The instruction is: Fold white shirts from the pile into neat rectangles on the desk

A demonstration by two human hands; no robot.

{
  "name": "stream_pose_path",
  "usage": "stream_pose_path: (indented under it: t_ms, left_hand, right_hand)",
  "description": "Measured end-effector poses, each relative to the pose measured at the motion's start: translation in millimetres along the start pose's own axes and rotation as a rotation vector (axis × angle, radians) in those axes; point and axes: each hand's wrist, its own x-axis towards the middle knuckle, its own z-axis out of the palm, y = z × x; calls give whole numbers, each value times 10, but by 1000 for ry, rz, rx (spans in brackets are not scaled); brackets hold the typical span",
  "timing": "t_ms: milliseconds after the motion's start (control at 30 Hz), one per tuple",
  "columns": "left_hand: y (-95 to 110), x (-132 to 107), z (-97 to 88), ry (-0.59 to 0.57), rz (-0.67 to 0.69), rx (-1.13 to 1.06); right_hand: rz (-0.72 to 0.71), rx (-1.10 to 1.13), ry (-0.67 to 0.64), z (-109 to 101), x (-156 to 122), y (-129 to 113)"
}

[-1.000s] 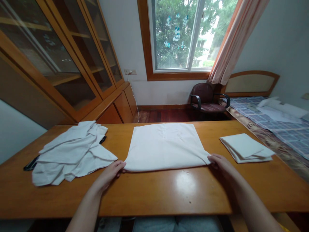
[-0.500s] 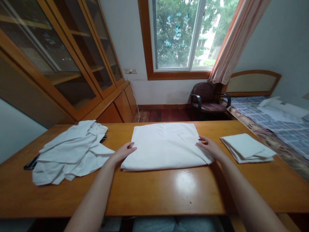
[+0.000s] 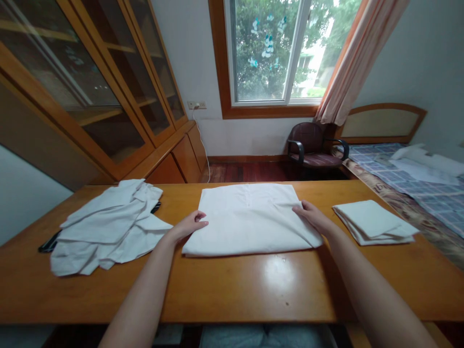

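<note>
A folded white shirt (image 3: 246, 227) lies on the wooden table in front of me, with a short placket-like strip near its far edge. My left hand (image 3: 189, 224) grips the shirt's left side, thumb and index finger bent at the edge. On the opposite side, my right hand (image 3: 312, 217) holds the right edge, its thumb on the cloth and some fingers hidden by the hand. Small creases run across the fabric near the right hand, and a slanting fold shows at the near right corner.
Left on the table (image 3: 217, 295) is a loose heap of white garments (image 3: 108, 227) with dark striped cloth beneath. A neatly folded white garment (image 3: 373, 220) lies at the right. Beyond stand a glass-doored cabinet (image 3: 145, 145), an armchair (image 3: 308, 145) and a bed (image 3: 431, 188).
My right hand has shifted slightly up and turned, with its thumb now pressing onto the shirt's right edge. The far right part of the cloth is a little more creased. My left hand has barely moved.
</note>
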Motion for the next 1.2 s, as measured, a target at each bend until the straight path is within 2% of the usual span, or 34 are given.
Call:
stream_pose_path:
  t_ms: [200,333,533,667,800,867,1067,1200]
  left_hand:
    - [-35,-27,-11,1,46,144]
    - [-68,-30,-6,6,93,134]
    - [-101,-90,44,-15,118,-154]
    - [-63,-95,83,85,97,-276]
    - [-17,-21,96,284,120,-171]
    - [-19,27,109,324,127,-149]
    - [-78,67,166,269,65,-169]
    - [-62,-127,96,96,-59,-343]
  right_hand:
    - [-201,-213,146,-24,-41,-67]
    - [-184,-304,161,-30,-53,-54]
    - [96,-18,-198,-84,-206,-37]
    - [189,86,-190,-111,-283,-38]
    - [151,125,-141,-99,-274,8]
    - [124,121,-136,-87,-259,54]
    - [72,56,-96,-74,-230,186]
    - [77,21,-64,-104,-248,205]
